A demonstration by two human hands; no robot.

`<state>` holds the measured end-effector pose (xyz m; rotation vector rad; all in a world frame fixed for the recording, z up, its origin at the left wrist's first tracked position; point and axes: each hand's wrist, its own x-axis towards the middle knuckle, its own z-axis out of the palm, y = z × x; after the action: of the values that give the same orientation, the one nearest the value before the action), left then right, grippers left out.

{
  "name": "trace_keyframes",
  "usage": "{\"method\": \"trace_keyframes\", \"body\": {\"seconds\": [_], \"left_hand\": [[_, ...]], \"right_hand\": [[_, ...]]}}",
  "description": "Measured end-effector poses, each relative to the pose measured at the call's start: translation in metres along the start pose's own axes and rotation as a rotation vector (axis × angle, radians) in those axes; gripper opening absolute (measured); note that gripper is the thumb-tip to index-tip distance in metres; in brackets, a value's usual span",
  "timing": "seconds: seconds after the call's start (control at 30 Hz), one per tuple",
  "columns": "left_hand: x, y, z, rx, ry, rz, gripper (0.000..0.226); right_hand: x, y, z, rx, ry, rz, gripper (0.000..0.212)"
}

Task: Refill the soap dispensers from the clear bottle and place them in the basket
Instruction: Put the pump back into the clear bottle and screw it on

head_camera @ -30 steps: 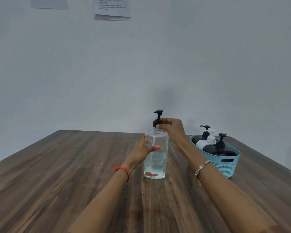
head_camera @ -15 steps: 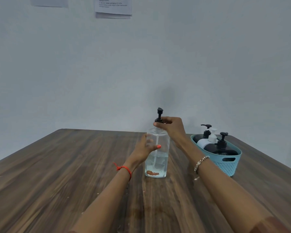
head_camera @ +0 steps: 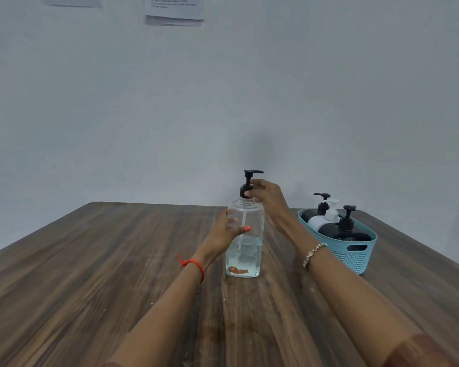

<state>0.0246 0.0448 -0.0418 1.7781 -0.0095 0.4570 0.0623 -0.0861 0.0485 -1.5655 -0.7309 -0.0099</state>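
On wood table (head_camera: 90, 260) against pale wall (head_camera: 249, 102): clear bottle (head_camera: 249, 250), basket (head_camera: 353, 258)

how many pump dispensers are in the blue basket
3, all in the basket: rear black dispenser at its far end, white dispenser in the middle, front black dispenser nearest; its wall may hide more.

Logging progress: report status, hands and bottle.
Left hand grips clear bottle body. Right hand pinches pump collar. Three dispensers in basket. Nothing blocking.
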Motion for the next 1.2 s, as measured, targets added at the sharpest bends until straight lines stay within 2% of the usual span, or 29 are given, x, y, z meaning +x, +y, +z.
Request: {"method": "trace_keyframes", "body": {"seconds": [0.07, 0.2, 0.3, 0.4, 0.47, 0.57, 0.77, 1.0, 1.07, 1.13, 1.2], "left_hand": [[0.002, -0.002, 0.000, 0.000, -0.013, 0.004, 0.080], [0.001, -0.001, 0.000, -0.007, -0.009, 0.004, 0.083], [0.001, -0.003, -0.002, -0.032, -0.022, 0.006, 0.081], [0.004, -0.005, -0.002, -0.040, -0.025, 0.002, 0.083], [0.005, -0.005, -0.001, -0.025, -0.032, 0.007, 0.085], [0.005, -0.007, -0.001, -0.009, -0.011, -0.002, 0.087], [0.004, -0.005, -0.001, -0.002, -0.005, 0.000, 0.090], [-0.001, 0.000, 0.003, 0.003, 0.031, -0.015, 0.089], [-0.002, 0.001, 0.003, 0.003, 0.026, -0.016, 0.091], [-0.002, 0.000, 0.001, 0.003, 0.022, -0.020, 0.091], [-0.002, 0.001, 0.001, 0.007, 0.003, -0.017, 0.090]], "right_hand": [[-0.002, 0.003, -0.007, 0.052, -0.040, -0.012, 0.024], [-0.004, 0.005, 0.000, -0.024, 0.023, -0.010, 0.022], [-0.002, 0.004, 0.002, 0.054, -0.036, -0.006, 0.012], [0.000, 0.004, -0.005, 0.077, -0.058, 0.007, 0.016], [-0.001, 0.005, -0.004, 0.062, 0.001, 0.028, 0.018], [-0.002, 0.005, 0.007, -0.047, 0.117, 0.002, 0.034], [-0.001, 0.001, 0.003, 0.105, -0.028, 0.015, 0.022], [-0.002, 0.003, 0.019, -0.101, 0.191, -0.052, 0.027], [-0.001, 0.003, 0.014, -0.075, 0.115, -0.033, 0.025], [0.002, 0.002, 0.002, 0.048, -0.034, 0.015, 0.021], [0.003, 0.002, -0.006, 0.133, -0.132, 0.046, 0.025]]}}
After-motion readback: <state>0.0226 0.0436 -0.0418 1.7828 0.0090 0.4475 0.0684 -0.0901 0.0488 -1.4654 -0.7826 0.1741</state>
